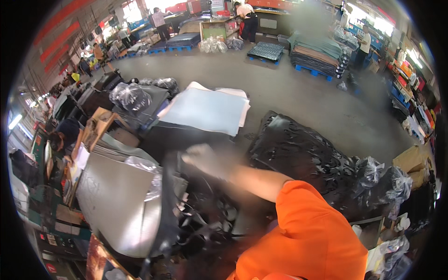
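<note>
My right hand (pixel 204 159), in a pale glove and blurred by motion, reaches left and forward on a bare forearm from an orange sleeve (pixel 308 233). It hovers at the top of a black cut-out sheet of scrap material (pixel 170 210) that hangs down beside a stack of grey sheets (pixel 112 200). The blur hides whether the fingers grip the black sheet. More black punched scrap (pixel 210 219) lies tangled beneath the forearm. My left hand is out of sight.
A big heap of black cut-out scrap (pixel 303 154) lies to the right, with clear plastic bags (pixel 382 179) beside it. Pale blue sheets (pixel 205 109) are stacked ahead. A person (pixel 63 137) works at the left bench; others stand far off by pallets (pixel 317 53).
</note>
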Tool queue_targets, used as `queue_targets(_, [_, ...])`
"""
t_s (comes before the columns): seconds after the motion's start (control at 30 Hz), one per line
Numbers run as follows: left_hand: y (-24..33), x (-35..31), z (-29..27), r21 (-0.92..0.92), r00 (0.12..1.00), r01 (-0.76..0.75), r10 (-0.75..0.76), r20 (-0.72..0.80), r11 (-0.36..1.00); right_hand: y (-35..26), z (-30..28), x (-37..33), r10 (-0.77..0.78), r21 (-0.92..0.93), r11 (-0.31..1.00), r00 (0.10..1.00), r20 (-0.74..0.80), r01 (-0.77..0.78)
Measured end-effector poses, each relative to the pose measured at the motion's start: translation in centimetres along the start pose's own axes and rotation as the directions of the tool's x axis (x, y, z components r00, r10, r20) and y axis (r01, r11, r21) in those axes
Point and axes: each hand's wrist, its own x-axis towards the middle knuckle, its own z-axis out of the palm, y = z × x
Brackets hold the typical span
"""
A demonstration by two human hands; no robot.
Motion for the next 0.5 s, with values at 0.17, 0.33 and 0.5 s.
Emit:
queue_targets(0.17, [5.9,-4.1,6.6,-0.2,0.985,-0.031,0.063,0.158,0.979,-9.4,-14.3,5.1,-0.405,-0.141,0.91,0.909,-0.095,0.391])
queue_targets(0.33, [13.7,-9.2,11.8,-0.516,0.803,0.27,0.105,0.586,0.813,-18.4,-35.3,1.4,-0.86,-0.863,-0.132,0.377,0.345,0.488])
queue_targets(0.5, [18.3,-22.5,18.4,-0.129,-0.301,0.464,0.292,0.908,0.876,-14.7,-56.8,-7.5,-0.833,-0.998,-0.056,0.552,0.028,-0.033])
